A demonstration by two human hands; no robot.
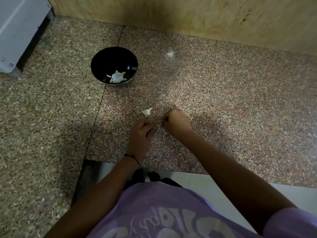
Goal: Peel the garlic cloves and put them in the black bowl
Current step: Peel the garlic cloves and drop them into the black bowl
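Both hands sit at centre frame, low over the surface (223, 100). The right hand (175, 121) is tightly curled, knuckles up, and its fingertips pinch a small pale garlic piece (159, 127); the piece is too small to tell whether it is clove or skin. The left hand (141, 133) is also curled, fingers bent inward, with its tips just beside the same piece; contact or grip cannot be confirmed from this view. A thin black thread band (132, 156) circles the left wrist. One loose garlic clove (147, 112), white, plump and with a tapered tip, lies on the surface just above the left hand and apart from both hands. The black bowl (109, 59), round, glossy and deep, stands well apart in the upper left of centre. It holds a small cluster of white garlic pieces (117, 77) against its near inner wall. The surface is polished speckled stone in pink, grey and black, with a straight seam running diagonally down from the bowl. Behind it rises a beige, mottled stone-like wall (188, 14). A pale grey boxy unit (18, 31) occupies the upper left corner. A lilac shirt (163, 212) with a pale printed design fills the bottom of the frame.
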